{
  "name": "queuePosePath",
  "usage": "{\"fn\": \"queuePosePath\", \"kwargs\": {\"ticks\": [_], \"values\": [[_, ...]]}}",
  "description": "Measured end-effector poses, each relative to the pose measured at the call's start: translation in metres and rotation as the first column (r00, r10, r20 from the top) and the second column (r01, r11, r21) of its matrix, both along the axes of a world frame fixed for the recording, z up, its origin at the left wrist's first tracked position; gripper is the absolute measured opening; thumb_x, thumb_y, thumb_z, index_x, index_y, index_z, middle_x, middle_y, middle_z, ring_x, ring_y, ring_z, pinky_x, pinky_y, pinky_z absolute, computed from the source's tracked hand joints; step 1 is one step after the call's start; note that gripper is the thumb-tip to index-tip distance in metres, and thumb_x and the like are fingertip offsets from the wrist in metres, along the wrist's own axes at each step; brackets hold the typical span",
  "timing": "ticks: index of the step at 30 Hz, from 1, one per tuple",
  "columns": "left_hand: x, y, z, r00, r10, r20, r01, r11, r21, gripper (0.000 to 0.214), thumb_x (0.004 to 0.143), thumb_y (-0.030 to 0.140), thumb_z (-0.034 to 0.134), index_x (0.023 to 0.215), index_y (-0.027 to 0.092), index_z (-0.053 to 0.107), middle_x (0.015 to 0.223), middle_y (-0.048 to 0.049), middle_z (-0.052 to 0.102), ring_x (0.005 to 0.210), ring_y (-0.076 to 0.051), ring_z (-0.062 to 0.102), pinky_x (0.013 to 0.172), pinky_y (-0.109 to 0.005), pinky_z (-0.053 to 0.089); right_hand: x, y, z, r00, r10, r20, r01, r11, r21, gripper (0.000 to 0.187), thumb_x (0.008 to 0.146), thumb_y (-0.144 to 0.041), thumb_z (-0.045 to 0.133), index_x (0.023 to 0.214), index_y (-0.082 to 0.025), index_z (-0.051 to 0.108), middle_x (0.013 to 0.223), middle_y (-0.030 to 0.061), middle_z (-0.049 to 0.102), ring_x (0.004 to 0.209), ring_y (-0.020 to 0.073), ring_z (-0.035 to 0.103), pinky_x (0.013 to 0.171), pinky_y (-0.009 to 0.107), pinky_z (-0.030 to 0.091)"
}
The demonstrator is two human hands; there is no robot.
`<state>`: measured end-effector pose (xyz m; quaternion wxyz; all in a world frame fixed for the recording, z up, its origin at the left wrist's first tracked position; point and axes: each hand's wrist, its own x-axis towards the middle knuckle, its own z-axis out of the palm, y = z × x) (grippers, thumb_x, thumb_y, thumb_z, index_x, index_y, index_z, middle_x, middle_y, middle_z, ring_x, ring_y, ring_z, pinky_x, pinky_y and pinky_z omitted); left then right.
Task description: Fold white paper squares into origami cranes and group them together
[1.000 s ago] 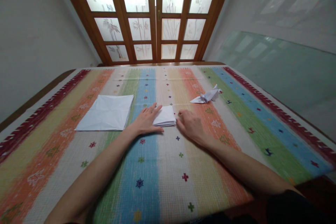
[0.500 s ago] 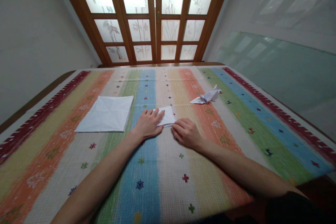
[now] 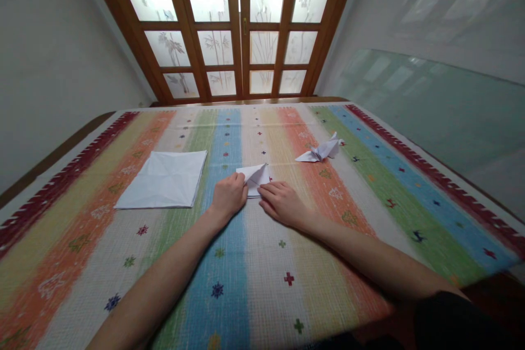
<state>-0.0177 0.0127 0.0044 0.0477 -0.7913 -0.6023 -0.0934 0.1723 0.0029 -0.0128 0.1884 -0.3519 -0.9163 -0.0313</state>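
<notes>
A small folded square of white paper (image 3: 254, 188) lies in the middle of the table, between my hands. Its top layer is lifted into a slanting flap (image 3: 251, 173). My left hand (image 3: 231, 193) is closed on the left part of this flap, with fingers curled in. My right hand (image 3: 279, 200) rests at the paper's right front corner, its fingertips lying on the edge and holding it down against the cloth. Parts of the paper's left and right edges are hidden under the fingers.
A larger stack of white paper sheets (image 3: 162, 180), creased on top, lies to the left. At the right sits a folded paper crane (image 3: 322, 150). A striped tablecloth (image 3: 262, 290) covers the table. Wooden glazed doors (image 3: 241, 60) stand beyond its far edge.
My left hand has gone from lying flat on the paper to gripping its top layer, which is now raised. My right hand has shifted slightly left, its fingers stretching further over the paper's edge.
</notes>
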Motion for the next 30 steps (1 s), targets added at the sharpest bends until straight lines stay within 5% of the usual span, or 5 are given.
{"fn": "queuePosePath", "kwargs": {"ticks": [9, 14, 18, 23, 30], "values": [[-0.002, 0.001, -0.002, 0.990, 0.086, 0.110, -0.098, 0.989, 0.110, 0.014, 0.089, 0.021, 0.045, 0.086, 0.017, 0.058, 0.090, -0.0103, 0.066, 0.080, -0.024, 0.063, 0.063, -0.032, 0.040, 0.001, 0.007, -0.006, 1.000, -0.018, -0.010, 0.018, 1.000, 0.005, 0.019, 0.093, -0.024, 0.052, 0.093, -0.015, 0.068, 0.099, 0.0097, 0.071, 0.091, 0.0225, 0.061, 0.085, 0.037, 0.043], [-0.014, 0.006, -0.006, 0.964, -0.175, 0.202, 0.154, 0.981, 0.115, 0.023, 0.088, 0.038, 0.052, 0.091, 0.017, 0.059, 0.096, -0.0120, 0.066, 0.093, -0.026, 0.061, 0.077, -0.036, 0.046, 0.000, 0.007, -0.001, 0.999, -0.032, 0.012, 0.032, 0.999, -0.007, 0.024, 0.094, -0.028, 0.050, 0.088, -0.014, 0.068, 0.091, 0.0104, 0.070, 0.088, 0.0222, 0.060, 0.083, 0.037, 0.042], [-0.036, 0.024, -0.012, 0.864, -0.367, 0.345, 0.352, 0.930, 0.107, 0.070, 0.075, 0.057, 0.066, 0.128, 0.015, 0.046, 0.138, -0.0181, 0.050, 0.127, -0.032, 0.047, 0.104, -0.047, 0.038, -0.006, 0.014, 0.002, 0.998, -0.040, 0.052, 0.042, 0.999, -0.021, 0.034, 0.096, -0.035, 0.047, 0.083, -0.013, 0.068, 0.085, 0.0120, 0.069, 0.085, 0.0228, 0.060, 0.082, 0.038, 0.041], [-0.049, 0.039, -0.022, 0.861, -0.296, 0.414, 0.362, 0.928, -0.088, 0.106, 0.060, 0.061, 0.077, 0.145, 0.017, 0.029, 0.141, -0.0187, 0.048, 0.127, -0.036, 0.049, 0.104, -0.052, 0.040, -0.022, 0.028, -0.001, 0.995, 0.036, 0.097, -0.033, 0.999, -0.038, 0.040, 0.096, -0.041, 0.044, 0.111, -0.010, 0.065, 0.114, 0.0167, 0.067, 0.106, 0.0262, 0.058, 0.094, 0.040, 0.039], [-0.048, 0.037, -0.025, 0.837, -0.299, 0.459, 0.365, 0.929, -0.061, 0.107, 0.061, 0.060, 0.077, 0.146, 0.017, 0.028, 0.144, -0.0193, 0.046, 0.128, -0.036, 0.049, 0.106, -0.053, 0.038, -0.038, 0.030, 0.005, 0.988, -0.024, 0.153, 0.034, 0.997, -0.067, 0.060, 0.095, -0.056, 0.038, 0.133, -0.010, 0.051, 0.131, 0.0195, 0.057, 0.119, 0.0326, 0.048, 0.097, 0.046, 0.035]]}}
